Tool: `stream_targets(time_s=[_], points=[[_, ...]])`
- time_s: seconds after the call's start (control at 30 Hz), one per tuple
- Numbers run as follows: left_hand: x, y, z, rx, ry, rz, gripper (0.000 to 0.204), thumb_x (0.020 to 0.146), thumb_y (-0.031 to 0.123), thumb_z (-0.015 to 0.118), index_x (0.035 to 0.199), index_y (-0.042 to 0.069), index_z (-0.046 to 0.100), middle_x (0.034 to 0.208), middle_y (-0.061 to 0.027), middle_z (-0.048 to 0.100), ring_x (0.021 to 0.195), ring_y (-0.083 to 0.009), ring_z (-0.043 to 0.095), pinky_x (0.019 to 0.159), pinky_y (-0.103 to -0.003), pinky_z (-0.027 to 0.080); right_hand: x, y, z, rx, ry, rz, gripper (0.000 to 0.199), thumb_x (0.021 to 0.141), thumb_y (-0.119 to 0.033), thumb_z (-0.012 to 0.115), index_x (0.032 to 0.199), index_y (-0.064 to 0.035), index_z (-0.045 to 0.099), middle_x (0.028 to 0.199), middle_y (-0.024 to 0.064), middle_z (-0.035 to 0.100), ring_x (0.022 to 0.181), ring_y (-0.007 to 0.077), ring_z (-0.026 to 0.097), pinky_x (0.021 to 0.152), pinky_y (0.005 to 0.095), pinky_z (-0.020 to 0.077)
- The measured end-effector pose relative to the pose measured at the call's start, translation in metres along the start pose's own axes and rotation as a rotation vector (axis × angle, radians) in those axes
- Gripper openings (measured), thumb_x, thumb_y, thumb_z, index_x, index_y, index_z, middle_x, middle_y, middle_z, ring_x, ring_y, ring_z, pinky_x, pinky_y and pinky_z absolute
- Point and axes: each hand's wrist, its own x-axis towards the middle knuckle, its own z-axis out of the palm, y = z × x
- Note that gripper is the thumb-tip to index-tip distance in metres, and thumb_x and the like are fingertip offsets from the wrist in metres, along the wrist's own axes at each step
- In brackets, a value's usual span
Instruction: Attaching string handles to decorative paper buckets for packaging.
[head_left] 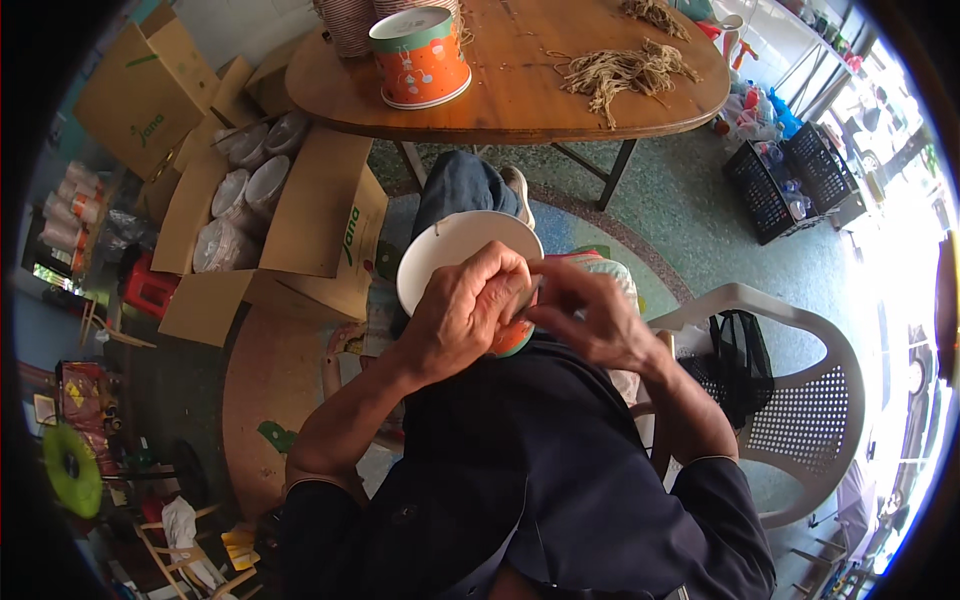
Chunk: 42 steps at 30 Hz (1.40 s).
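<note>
On my lap a paper bucket (418,265) lies tipped with its white inside facing up, and a bit of orange and green outer wall shows below my hands. A short piece of cord (437,229) shows at its far left rim. My left hand (470,300) is closed over the bucket's near side, thumb and fingers pressed together. Close against it, my right hand (592,312) has its fingers bent in a pinch, slightly blurred. Whatever the fingertips grip between the two hands is too small and hidden to name.
Ahead stands a wooden table (520,95) with an orange-and-green bucket (424,62), stacked buckets (347,28) and bundles of tan cord (625,75). An open cardboard box (315,215) of wrapped buckets is at left. At right are a plastic chair (850,390) and a black crate (762,200).
</note>
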Motion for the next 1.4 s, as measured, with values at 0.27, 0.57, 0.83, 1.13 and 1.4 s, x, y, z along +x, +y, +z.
stream_targets(time_s=[0.27, 0.57, 0.83, 1.13, 1.4], points=[[0.009, -0.008, 0.001, -0.269, -0.178, -0.204, 0.011, 0.107, 0.01, 0.062, 0.101, 0.001, 0.057, 0.073, -0.0033, 0.057, 0.066, -0.0101, 0.053, 0.065, -0.028, 0.047, 0.005, -0.034, -0.03, -0.318, 0.035, -0.402, 0.027, 0.082, 0.008, 0.07, 0.106, -0.0006, 0.066, 0.083, 0.0102, 0.063, 0.073, 0.0267, 0.064, 0.067, 0.0388, 0.0522], [0.001, 0.016, -0.022, -0.147, -0.461, -0.153, 0.017, 0.109, 0.008, 0.055, 0.096, -0.001, 0.061, 0.091, -0.0059, 0.065, 0.085, -0.0135, 0.06, 0.079, -0.029, 0.05, 0.039, -0.044, -0.038, -0.37, -0.022, -0.736, 0.023, 0.071, 0.012, 0.067, 0.088, -0.0033, 0.062, 0.089, 0.0099, 0.061, 0.081, 0.0297, 0.063, 0.067, 0.0411, 0.0517], [0.005, 0.007, -0.037, -0.453, -0.19, -0.316, 0.023, 0.11, 0.017, 0.054, 0.103, -0.001, 0.067, 0.075, 0.0044, 0.053, 0.068, -0.0027, 0.046, 0.061, -0.019, 0.036, 0.04, -0.018, -0.036, -0.367, 0.073, -0.563, 0.033, 0.081, 0.012, 0.063, 0.109, 0.0002, 0.075, 0.101, 0.0131, 0.064, 0.09, 0.025, 0.066, 0.076, 0.0362, 0.0538], [0.012, -0.007, -0.033, -0.502, -0.188, -0.284, 0.014, 0.109, 0.015, 0.056, 0.114, 0.004, 0.062, 0.081, 0.0039, 0.053, 0.072, -0.0027, 0.048, 0.063, -0.018, 0.038, 0.026, -0.008, -0.023, -0.238, 0.032, -0.378, 0.045, 0.085, -0.021, 0.085, 0.124, -0.0008, 0.073, 0.093, 0.0075, 0.064, 0.085, 0.0178, 0.063, 0.074, 0.034, 0.051], [0.011, -0.013, -0.027, -0.627, -0.182, -0.359, 0.019, 0.109, 0.011, 0.056, 0.124, 0.0, 0.055, 0.083, -0.0011, 0.058, 0.074, -0.0053, 0.053, 0.064, -0.02, 0.044, 0.021, -0.003, -0.024, -0.176, 0.036, -0.283, 0.058, 0.078, -0.037, 0.09, 0.12, -0.0009, 0.075, 0.084, 0.004, 0.064, 0.077, 0.0148, 0.061, 0.07, 0.0347, 0.049]])
